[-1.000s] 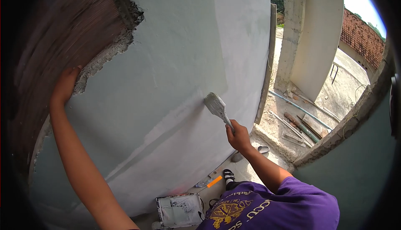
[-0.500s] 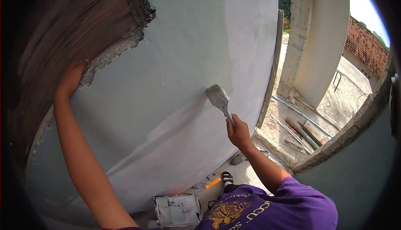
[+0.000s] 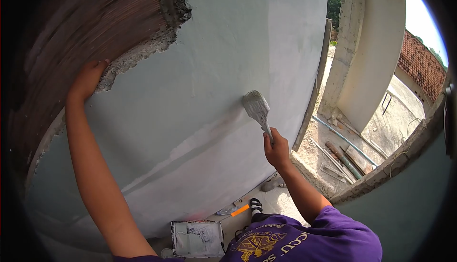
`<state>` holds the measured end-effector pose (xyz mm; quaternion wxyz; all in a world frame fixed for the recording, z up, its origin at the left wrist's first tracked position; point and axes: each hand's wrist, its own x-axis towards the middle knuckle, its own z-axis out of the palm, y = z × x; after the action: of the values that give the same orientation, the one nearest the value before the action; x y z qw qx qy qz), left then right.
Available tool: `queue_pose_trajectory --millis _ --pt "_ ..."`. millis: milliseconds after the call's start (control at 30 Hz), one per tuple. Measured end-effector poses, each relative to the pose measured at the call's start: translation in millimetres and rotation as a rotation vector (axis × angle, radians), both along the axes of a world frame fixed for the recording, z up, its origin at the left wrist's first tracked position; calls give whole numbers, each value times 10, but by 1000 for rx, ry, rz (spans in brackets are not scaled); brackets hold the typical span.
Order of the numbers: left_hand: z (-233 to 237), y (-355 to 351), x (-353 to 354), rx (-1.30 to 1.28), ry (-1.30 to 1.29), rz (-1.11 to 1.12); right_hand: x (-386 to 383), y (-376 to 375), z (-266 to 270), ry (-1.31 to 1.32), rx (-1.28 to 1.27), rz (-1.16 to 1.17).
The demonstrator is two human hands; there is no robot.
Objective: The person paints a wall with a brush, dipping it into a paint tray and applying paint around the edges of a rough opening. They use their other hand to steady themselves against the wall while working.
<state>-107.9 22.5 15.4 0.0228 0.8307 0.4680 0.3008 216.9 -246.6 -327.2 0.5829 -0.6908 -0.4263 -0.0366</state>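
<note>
In my right hand [image 3: 277,148] is a broad paintbrush [image 3: 257,108], its handle wrapped by my fingers and its bristles tilted up to the left. The bristle tips are right at the plastered wall [image 3: 223,71], near the border between greyish-green paint and a paler area. My left hand [image 3: 89,79] is at the rough, broken plaster edge [image 3: 128,63] on the upper left, fingers curled over it and partly hidden. Low by the wall's foot stands a paint-smeared tray [image 3: 197,250].
An orange strip [image 3: 240,210] lies on the floor near my foot [image 3: 255,205]. Through the opening on the right, several pipes and boards [image 3: 343,162] lie on concrete beside a pale pillar [image 3: 376,57]. Dark ridged brickwork [image 3: 85,19] shows inside the broken plaster.
My view has shifted a little, so the wall and opening sit slightly farther right. The brush has barely moved against the wall; my left hand stays at the broken edge.
</note>
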Motion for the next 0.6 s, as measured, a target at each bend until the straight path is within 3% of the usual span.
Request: queue_pose_trajectory --millis 167,300,500,600 --pt "2 -40 18 -17 -10 30 -6 -109 -517 15 -151 17" --pt "10 -149 60 -2 3 93 -26 -212 -441 25 -111 -26" --pt "-14 -30 34 -5 7 35 8 -37 142 -6 37 -5" --pt "-6 -90 43 -10 8 67 18 27 15 7 16 14"
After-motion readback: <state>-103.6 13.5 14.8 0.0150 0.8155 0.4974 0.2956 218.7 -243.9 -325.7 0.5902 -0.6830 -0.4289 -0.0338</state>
